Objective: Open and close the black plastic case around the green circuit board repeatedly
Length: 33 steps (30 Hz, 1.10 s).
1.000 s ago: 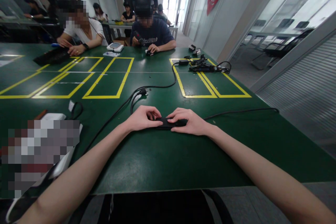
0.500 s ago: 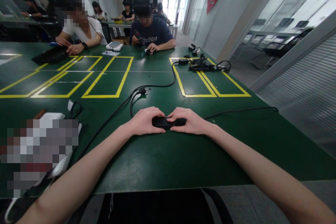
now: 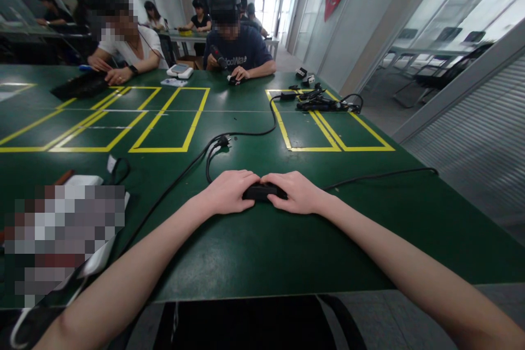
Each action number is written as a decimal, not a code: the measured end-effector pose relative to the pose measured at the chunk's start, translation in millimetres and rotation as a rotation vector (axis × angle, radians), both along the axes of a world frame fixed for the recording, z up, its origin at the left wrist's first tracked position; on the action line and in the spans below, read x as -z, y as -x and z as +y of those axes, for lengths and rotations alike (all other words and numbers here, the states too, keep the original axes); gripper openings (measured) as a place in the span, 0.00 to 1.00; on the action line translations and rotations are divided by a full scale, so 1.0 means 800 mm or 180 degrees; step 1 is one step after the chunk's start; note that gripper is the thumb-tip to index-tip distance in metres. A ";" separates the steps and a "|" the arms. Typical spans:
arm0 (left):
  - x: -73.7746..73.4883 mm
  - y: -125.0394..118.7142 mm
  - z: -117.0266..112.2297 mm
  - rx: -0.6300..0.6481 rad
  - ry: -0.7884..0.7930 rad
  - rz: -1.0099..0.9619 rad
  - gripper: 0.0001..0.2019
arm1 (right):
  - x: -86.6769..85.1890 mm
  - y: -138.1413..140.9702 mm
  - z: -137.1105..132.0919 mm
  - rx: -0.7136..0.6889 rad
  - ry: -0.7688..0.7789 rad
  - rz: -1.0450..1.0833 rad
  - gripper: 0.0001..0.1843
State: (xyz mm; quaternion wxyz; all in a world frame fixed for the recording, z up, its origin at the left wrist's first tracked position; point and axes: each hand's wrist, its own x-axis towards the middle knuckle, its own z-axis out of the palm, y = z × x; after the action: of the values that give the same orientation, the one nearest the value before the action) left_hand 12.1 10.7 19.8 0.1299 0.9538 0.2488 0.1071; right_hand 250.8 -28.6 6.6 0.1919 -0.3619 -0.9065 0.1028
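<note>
A black power adapter (image 3: 261, 192), a small oblong block, lies between my two hands near the table's front. My left hand (image 3: 230, 191) is closed round its left end, fingers over the far side and thumb on the near side. My right hand (image 3: 298, 191) grips the right end in the same way, with both index fingertips almost meeting above the block. A cord with a black mains plug (image 3: 222, 142) runs from beside my left hand. Another black cable (image 3: 377, 176) leads off to the right from behind my right hand. Both ends of the adapter are hidden under my fingers.
Yellow tape outlines (image 3: 159, 149) mark the green table (image 3: 213, 268). A heap of black cables and adapters (image 3: 318, 103) lies at the far right. A blurred-out item (image 3: 65, 235) sits at the left. Two people work across the table, one holding a tool (image 3: 217, 57).
My right hand has shifted slightly left, and its fingers have moved from the adapter's top to its far side. My hands are closer together. The view has shifted slightly.
</note>
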 end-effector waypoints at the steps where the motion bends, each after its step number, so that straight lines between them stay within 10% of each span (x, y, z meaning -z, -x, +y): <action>1: 0.000 0.000 0.000 0.0020 0.0003 0.0037 0.12 | -0.001 0.000 -0.001 0.0010 0.0039 -0.0024 0.17; 33: -0.007 -0.004 -0.008 0.0020 -0.0428 0.0112 0.14 | -0.006 -0.007 0.002 0.0180 -0.0366 -0.0774 0.24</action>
State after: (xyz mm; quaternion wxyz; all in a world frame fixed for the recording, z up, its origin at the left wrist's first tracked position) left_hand 15.2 4.1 25.4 0.0615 0.9629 0.2402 0.1064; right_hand 256.7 -27.2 11.3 0.1038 -0.3854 -0.9169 0.0006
